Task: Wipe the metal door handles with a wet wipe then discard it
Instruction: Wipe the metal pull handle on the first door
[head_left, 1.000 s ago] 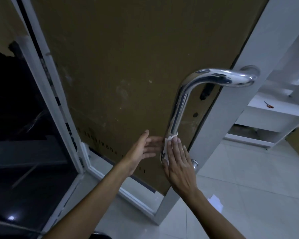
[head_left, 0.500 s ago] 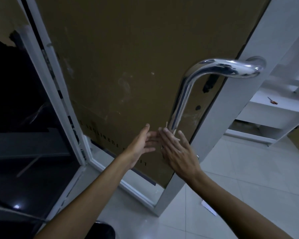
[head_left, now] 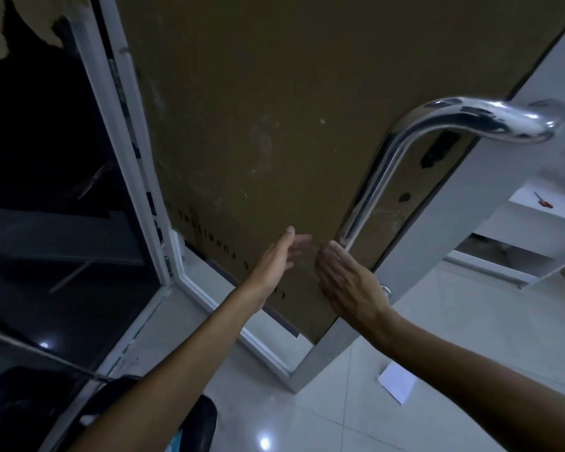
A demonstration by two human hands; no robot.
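- Cardboard-brown door panel (head_left: 258,109) in a pale grey metal frame (head_left: 490,190) fills the far view; black lettering (head_left: 209,236) runs along its lower left edge, too blurred to read beyond scattered capitals.
- White glossy tile floor (head_left: 454,353) lies near and right, with a white shelf unit (head_left: 535,230) beyond.
- Polished chrome tube door handle (head_left: 372,187) runs down the panel's right side from a bend at the top; its lower end passes behind the right hand.
- Left hand (head_left: 274,259) is spread flat, fingers straight, against or just off the panel, left of the handle, holding nothing.
- Right hand (head_left: 346,282) is flat too, fingers together, its fingertips (head_left: 335,247) at the handle's lower stretch.
- Wet wipe does not show; whether it sits under that palm I cannot tell.
- White paper scrap (head_left: 397,381) lies on the tiles, near right.
- Judged step: wiping the handle's lower part. Next calls for checking the wipe is in hand, covering the upper bend, then discarding it.
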